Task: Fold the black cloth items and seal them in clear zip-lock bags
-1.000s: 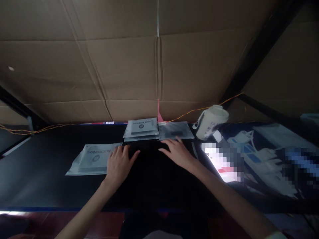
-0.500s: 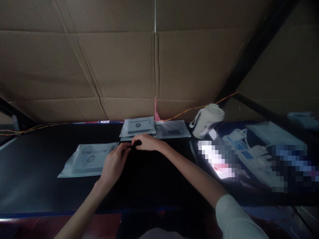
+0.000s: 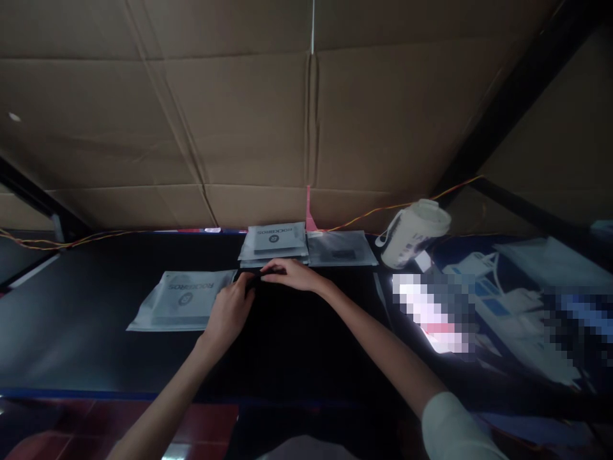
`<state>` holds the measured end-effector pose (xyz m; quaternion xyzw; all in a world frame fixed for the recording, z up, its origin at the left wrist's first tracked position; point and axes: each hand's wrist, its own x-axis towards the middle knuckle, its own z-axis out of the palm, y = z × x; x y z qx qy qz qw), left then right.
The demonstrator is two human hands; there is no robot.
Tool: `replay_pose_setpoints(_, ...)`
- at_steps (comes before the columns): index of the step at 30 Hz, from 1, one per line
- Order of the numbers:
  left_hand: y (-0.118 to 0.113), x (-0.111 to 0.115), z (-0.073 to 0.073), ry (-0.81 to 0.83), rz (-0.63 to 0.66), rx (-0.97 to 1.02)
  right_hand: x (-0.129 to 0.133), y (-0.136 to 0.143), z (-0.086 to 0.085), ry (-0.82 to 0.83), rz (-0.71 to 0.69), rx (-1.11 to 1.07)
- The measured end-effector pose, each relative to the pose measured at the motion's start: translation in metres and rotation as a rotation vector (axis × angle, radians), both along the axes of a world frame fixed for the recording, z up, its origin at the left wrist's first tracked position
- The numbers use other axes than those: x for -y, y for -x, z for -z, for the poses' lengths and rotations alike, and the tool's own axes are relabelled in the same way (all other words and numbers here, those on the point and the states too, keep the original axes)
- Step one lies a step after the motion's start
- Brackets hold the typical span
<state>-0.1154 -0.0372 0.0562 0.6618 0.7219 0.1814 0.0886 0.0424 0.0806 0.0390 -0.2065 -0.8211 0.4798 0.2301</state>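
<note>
A small dark item (image 3: 255, 280), hard to tell from the black table, is pinched between both hands. My left hand (image 3: 232, 308) has its fingers closed on the item's left side, just right of a frosted ROCKBROS pouch (image 3: 184, 299) lying flat. My right hand (image 3: 293, 276) grips the other side with thumb and fingertips. Behind the hands lies a small stack of ROCKBROS pouches (image 3: 274, 241), and beside it a clear pouch (image 3: 341, 248) with a dark piece inside.
A white cup with a strap (image 3: 416, 233) stands at the back right. Near it are a bright pixelated object (image 3: 431, 313) and white bags (image 3: 498, 300). Cardboard (image 3: 239, 121) walls the back; a yellow-red wire (image 3: 378, 209) runs along it.
The view has shifted slightly, so the pouches and cup appear farther right. Both hands stay together at the dark item, the right one's fingers now straighter.
</note>
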Motion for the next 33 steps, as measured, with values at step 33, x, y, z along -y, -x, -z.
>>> replay_pose_setpoints(33,0.013,0.029,-0.02,0.171,0.094,0.013,0.005,0.006,0.033,0.192,0.081,-0.16)
